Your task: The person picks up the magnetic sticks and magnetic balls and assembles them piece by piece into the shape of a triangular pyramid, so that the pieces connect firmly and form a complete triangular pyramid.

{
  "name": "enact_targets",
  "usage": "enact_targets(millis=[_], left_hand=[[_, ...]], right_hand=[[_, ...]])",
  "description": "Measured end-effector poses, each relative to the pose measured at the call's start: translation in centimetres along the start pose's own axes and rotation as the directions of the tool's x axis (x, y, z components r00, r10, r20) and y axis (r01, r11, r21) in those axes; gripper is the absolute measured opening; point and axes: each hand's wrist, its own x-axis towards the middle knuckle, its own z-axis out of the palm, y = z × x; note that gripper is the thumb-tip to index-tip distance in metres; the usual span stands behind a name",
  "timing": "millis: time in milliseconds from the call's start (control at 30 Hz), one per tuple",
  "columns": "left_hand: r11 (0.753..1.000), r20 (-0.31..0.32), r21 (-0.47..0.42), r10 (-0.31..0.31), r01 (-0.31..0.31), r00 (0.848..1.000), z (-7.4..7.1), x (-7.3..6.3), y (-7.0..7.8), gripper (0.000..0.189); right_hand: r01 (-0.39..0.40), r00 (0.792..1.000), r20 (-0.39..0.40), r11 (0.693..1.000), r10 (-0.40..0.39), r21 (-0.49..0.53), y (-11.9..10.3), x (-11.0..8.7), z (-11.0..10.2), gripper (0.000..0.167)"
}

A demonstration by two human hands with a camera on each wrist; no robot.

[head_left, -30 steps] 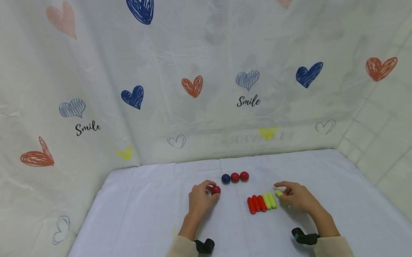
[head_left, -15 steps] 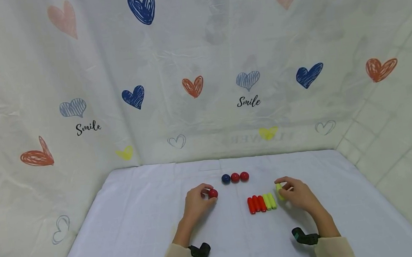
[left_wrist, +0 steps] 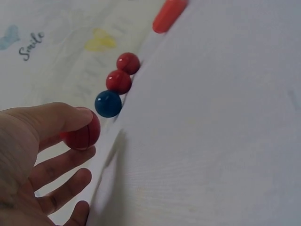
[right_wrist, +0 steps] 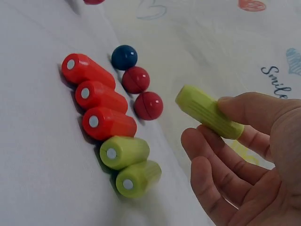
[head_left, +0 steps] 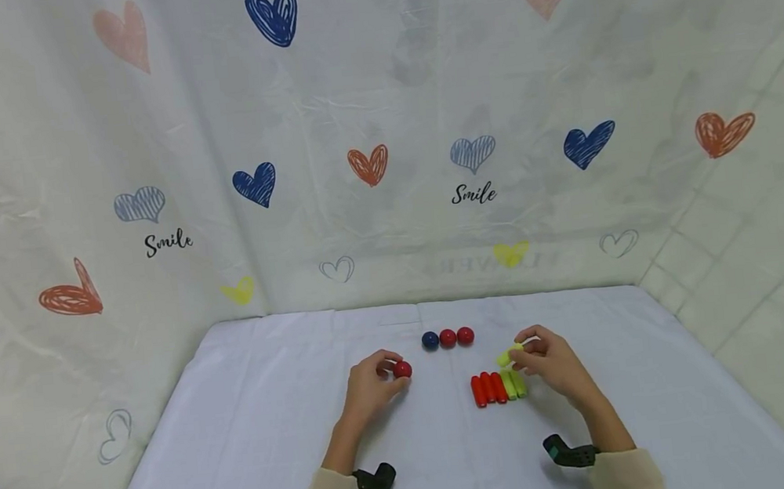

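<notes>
My left hand (head_left: 370, 384) pinches a red ball (head_left: 402, 369) (left_wrist: 82, 134) between thumb and fingers, left of a row of one blue ball (head_left: 430, 340) (left_wrist: 108, 104) and two red balls (head_left: 456, 337) (left_wrist: 123, 73). My right hand (head_left: 548, 363) holds a yellow-green cylinder (head_left: 509, 355) (right_wrist: 207, 111) lifted off the cloth, above the right end of a row of three red cylinders (head_left: 487, 388) (right_wrist: 96, 96) and two yellow-green cylinders (head_left: 514, 384) (right_wrist: 129, 165).
A white cloth (head_left: 252, 415) covers the table. Heart-printed fabric (head_left: 370, 160) hangs close behind and on both sides. Black wrist straps (head_left: 375, 478) show at the bottom.
My right hand lifted the yellow-green cylinder off the cloth and carried it left and up, over the row's end. My left hand drew the red ball slightly back and left.
</notes>
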Motion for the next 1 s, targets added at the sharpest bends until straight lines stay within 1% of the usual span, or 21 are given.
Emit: enact_targets(millis=[200, 400, 567, 767, 1000], left_hand=[[0.999, 0.004, -0.037, 0.019, -0.019, 1.0, -0.4, 0.0, 0.1, 0.031], [0.996, 0.001, -0.079, 0.037, -0.037, 0.999, -0.8, 0.0, 0.2, 0.032], [0.994, 0.004, -0.099, 0.042, -0.042, 0.999, -1.0, -0.1, 0.6, 0.032], [0.993, 0.003, -0.106, 0.059, -0.059, 0.998, -1.0, -0.2, 1.0, 0.031], [0.992, -0.006, -0.106, 0.075, -0.076, 0.997, -1.0, -0.3, 1.3, 0.031]], right_hand=[[0.006, 1.0, 0.024, 0.998, -0.007, 0.063, -1.3, 0.1, 2.0, 0.036], [0.002, 0.999, 0.042, 0.993, -0.007, 0.116, -2.2, 0.5, 4.2, 0.034], [0.025, 0.998, 0.049, 0.989, -0.033, 0.147, -2.8, 0.9, 6.1, 0.03], [0.031, 0.998, 0.051, 0.988, -0.039, 0.154, -3.6, 1.5, 7.9, 0.023], [0.053, 0.995, 0.073, 0.984, -0.066, 0.17, -4.3, 1.8, 9.2, 0.021]])
